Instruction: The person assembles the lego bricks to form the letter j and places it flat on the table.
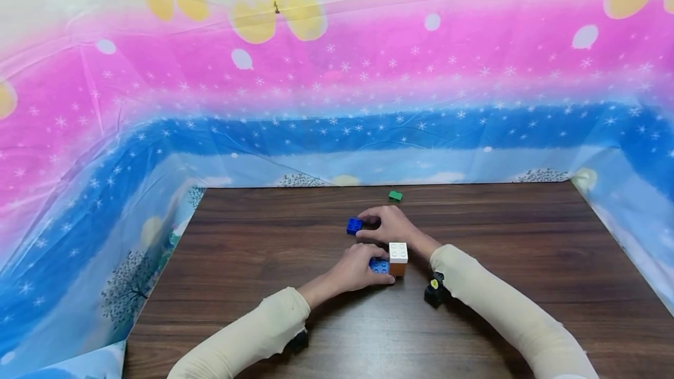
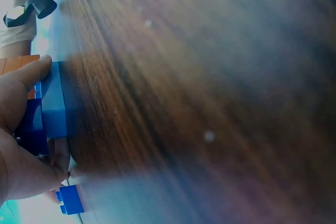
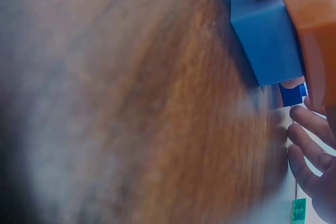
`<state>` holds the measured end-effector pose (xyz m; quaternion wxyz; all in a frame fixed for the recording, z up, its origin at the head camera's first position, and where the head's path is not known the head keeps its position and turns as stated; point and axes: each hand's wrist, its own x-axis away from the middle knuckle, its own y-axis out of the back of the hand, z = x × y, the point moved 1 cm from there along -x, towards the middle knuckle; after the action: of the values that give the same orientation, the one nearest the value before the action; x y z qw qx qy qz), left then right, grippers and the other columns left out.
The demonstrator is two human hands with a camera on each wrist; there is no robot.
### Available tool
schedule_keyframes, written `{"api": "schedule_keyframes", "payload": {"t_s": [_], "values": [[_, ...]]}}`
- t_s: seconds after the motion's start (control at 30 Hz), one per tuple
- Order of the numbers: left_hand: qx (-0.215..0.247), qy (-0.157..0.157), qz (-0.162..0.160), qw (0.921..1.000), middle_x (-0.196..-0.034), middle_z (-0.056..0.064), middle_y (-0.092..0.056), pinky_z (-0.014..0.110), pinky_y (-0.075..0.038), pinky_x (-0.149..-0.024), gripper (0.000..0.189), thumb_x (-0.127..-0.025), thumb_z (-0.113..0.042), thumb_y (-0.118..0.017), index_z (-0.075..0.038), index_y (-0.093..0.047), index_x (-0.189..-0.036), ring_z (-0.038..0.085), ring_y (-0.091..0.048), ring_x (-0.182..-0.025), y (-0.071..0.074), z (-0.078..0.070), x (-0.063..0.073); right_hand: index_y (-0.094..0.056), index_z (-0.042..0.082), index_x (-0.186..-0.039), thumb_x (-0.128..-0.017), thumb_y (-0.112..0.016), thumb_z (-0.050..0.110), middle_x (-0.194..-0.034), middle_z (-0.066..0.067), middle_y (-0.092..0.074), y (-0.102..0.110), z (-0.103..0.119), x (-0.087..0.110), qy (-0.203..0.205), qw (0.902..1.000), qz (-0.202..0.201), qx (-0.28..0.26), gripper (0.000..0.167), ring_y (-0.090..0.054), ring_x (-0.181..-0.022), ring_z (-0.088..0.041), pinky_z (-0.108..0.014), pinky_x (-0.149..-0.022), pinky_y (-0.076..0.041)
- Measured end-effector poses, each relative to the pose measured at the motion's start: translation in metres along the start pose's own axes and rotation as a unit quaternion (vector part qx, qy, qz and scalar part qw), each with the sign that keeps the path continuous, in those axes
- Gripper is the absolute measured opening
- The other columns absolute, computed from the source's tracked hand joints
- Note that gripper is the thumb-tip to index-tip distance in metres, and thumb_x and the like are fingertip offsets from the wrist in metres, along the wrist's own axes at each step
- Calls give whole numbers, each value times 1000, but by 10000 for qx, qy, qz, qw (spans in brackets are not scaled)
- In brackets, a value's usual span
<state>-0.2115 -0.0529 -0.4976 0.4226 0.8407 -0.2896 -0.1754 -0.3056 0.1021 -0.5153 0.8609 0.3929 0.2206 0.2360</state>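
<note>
A small assembly of toy bricks stands on the table, its lowest part a light blue brick [image 3: 273, 40]. On top of that sit an orange brick [image 1: 398, 269], capped by a white brick [image 1: 398, 250], and a blue brick [image 1: 380, 266] beside it. My left hand [image 1: 354, 268] grips this assembly, thumb on the near side and fingers on the far side. Just beyond, my right hand [image 1: 392, 226] has thumb and forefinger spread at the right side of a loose dark blue brick [image 1: 354, 226]. Its fingertips are right at that brick's edge.
Near the table's back edge lies a green brick [image 1: 395, 196]. The dark wooden table [image 1: 253, 250] is bordered by a printed cloth [image 1: 337, 127] at the back and sides. Black wrist cameras [image 1: 434, 291] sit under the sleeves, close to the tabletop.
</note>
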Motion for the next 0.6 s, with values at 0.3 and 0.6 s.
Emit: {"api": "schedule_keyframes", "payload": {"t_s": [0.3, 0.6], "values": [[-29, -64, -27, 10000, -110, -3, -75, 20, -43, -69, 40, -88, -38, -82, -12, -75, -118, 2, -58, -81, -1, 0, 0, -73, 12, -124, -89, -80, 40, -109, -2, -76, -4, 1, -4, -173, 9998, -5, 122, 46, -68, -94, -14, -38, -84, -55], [-1, -88, -47, 10000, -108, -2, -74, 20, -42, -66, 40, -88, -38, -81, -11, -75, -117, 3, -56, -77, -2, 2, 0, -75, 12, -120, -88, -81, 37, -108, -1, -75, -5, 1, -7, -38, 9997, -7, 246, 41, -66, -90, -11, -35, -81, -53]]}}
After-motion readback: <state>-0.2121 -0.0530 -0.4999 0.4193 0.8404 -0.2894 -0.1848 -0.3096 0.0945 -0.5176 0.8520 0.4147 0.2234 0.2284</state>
